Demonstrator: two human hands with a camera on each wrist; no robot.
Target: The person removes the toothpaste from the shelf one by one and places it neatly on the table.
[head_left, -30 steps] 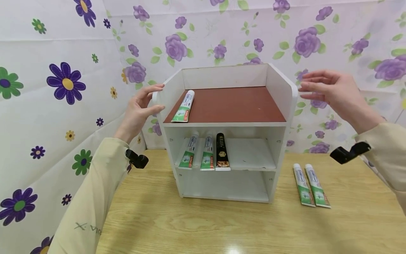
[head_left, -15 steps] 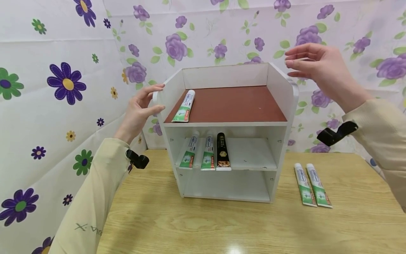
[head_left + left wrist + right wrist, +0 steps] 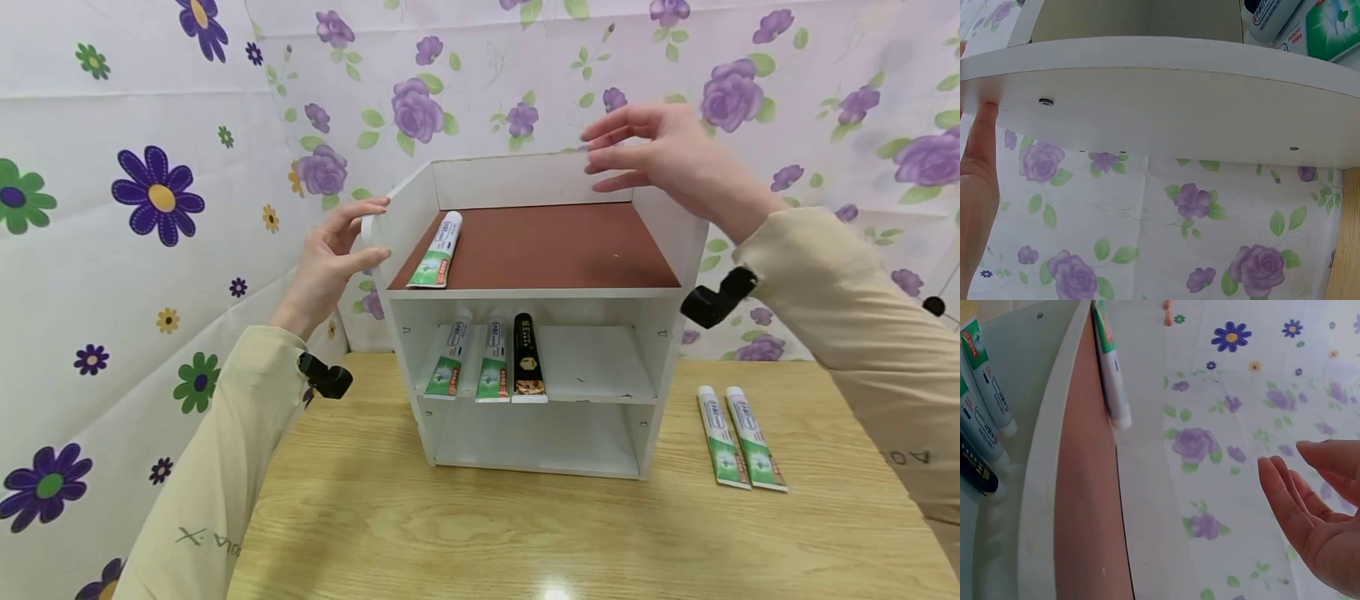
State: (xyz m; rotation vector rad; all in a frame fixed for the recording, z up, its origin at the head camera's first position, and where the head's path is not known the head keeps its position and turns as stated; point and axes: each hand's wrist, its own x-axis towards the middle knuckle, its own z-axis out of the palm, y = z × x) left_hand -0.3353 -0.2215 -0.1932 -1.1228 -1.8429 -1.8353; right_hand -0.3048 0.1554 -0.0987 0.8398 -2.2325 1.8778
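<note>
My left hand [image 3: 322, 258] holds the left side panel of a white two-compartment shelf unit [image 3: 534, 293], fingers on its upper edge and thumb lower on the front edge. In the left wrist view a finger [image 3: 984, 140] lies against the panel. My right hand [image 3: 656, 158] is in the air over the right part of the brown top board [image 3: 555, 246], fingers spread and holding nothing. A green-and-white toothpaste tube [image 3: 437, 252] lies at the left of that board. On the middle shelf lie two similar tubes [image 3: 448, 357] and a black toothpaste tube [image 3: 528, 354].
Two more green-and-white toothpaste tubes [image 3: 723, 437] lie side by side on the wooden table [image 3: 450, 533], right of the unit. The shelf's lower compartment [image 3: 536, 437] is below the middle shelf. Flower-patterned cloth [image 3: 517, 75] hangs behind and to the left.
My right hand has moved left and up, from beside the unit's right panel to over its top board. My left hand has kept its place on the left panel.
</note>
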